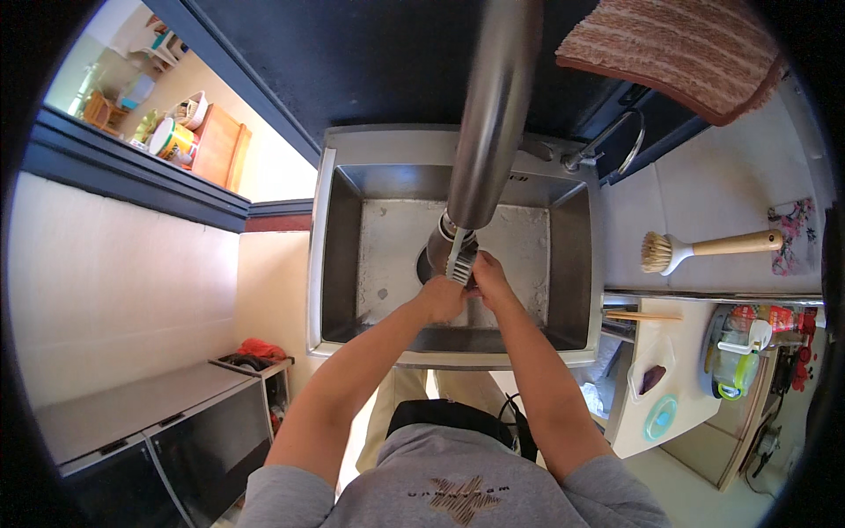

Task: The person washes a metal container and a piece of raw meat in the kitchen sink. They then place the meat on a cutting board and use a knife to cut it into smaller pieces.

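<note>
Both hands are low over the stainless steel sink (386, 247), just below the end of the thick metal faucet (492, 145). My right hand (492, 280) has its fingers curled at a small scrub brush (462, 264) with pale bristles. My left hand (443, 298) is closed in beside the brush, nearly touching the other hand; what its fingers hold is hidden. A dark, rounded metallic piece (441, 247) shows left of the brush, over the drain. The faucet hides part of it.
On the right ledge lies a wooden-handled brush (733, 244); a brown striped towel (680, 53) hangs above. A small tap (584, 158) stands at the sink's back right corner. Lower right, a white counter (686, 422) bears a teal lid (661, 417) and containers. A low cabinet (152, 402) stands left.
</note>
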Motion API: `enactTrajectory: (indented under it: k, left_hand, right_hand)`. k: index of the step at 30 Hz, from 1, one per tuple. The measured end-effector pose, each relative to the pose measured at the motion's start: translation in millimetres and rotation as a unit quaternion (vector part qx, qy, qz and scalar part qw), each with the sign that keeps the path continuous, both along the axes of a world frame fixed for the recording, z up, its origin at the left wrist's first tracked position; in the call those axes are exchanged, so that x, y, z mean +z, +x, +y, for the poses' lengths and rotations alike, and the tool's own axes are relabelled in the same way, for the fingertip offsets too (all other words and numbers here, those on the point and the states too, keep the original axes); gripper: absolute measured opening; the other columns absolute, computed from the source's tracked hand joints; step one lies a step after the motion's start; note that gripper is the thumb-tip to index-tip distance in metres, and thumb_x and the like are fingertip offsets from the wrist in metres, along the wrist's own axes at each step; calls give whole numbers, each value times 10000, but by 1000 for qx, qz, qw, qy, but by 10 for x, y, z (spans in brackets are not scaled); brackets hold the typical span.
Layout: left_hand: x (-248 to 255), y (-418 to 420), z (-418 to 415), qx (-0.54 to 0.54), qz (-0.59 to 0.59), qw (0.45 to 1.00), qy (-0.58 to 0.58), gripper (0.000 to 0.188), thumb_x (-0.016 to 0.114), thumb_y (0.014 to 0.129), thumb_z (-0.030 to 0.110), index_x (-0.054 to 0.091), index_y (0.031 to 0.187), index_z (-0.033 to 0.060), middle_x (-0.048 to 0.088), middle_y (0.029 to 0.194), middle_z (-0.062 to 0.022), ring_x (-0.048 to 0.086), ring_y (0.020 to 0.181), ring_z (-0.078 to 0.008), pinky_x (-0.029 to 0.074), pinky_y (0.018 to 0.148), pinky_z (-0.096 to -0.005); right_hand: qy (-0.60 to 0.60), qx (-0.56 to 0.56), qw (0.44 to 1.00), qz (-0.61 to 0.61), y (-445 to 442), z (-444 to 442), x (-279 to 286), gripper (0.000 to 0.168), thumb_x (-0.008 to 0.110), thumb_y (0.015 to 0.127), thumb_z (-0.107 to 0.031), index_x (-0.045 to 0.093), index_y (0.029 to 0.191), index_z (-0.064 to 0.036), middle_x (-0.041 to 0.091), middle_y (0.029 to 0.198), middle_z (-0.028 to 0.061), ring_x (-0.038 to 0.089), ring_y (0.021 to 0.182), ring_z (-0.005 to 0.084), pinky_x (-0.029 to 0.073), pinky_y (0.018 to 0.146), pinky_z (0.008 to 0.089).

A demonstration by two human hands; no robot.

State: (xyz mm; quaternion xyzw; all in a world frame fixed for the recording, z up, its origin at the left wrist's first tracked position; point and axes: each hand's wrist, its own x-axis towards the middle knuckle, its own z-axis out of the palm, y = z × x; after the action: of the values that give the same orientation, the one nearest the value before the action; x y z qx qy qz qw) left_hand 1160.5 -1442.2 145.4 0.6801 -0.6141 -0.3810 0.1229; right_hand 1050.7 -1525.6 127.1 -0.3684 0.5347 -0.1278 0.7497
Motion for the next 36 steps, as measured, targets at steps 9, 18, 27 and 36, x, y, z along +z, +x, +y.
enactTrajectory:
  k: [9, 18, 27, 36]
  left_hand:
    - [91, 431, 167, -64, -70, 992, -85, 139, 552, 785, 83, 649, 882, 60, 637, 856, -176, 591, 933, -331, 473, 804, -423]
    - [-125, 242, 86, 148, -53, 985, -69, 168, 663, 756, 253, 690, 756, 87, 637, 758, -154, 594, 725, -348, 489, 710, -419]
    - [-293, 182, 252, 424, 394, 806, 124, 169, 678, 826, 172, 633, 892, 23, 630, 789, -65, 600, 639, -166, 522, 570, -314]
    - [-250, -72, 273, 464, 608, 626, 148, 161, 622, 880, 225, 580, 881, 69, 594, 757, -25, 550, 641, -131, 509, 595, -261]
  right_hand:
    - [77, 38, 996, 20, -216, -73, 57, 695, 531, 836, -556, 477, 1249, 0, 536, 1199, 191, 600, 994, 290, 531, 750, 418]
    - [-582, -72, 808, 60, -202, -957, 538, 703, 628, 822, -31, 243, 1410, -57, 414, 1324, 146, 462, 1148, 232, 489, 833, 294]
    - [-602, 49, 787, 124, -163, -1008, 1020, 565, 635, 834, -126, 401, 1347, -87, 443, 1283, 143, 504, 1075, 208, 498, 809, 281]
    - [-564, 376, 675, 291, -585, 157, 690, 837, 738, 673, -427, 380, 1307, -14, 496, 1217, 157, 432, 1151, 329, 429, 884, 466]
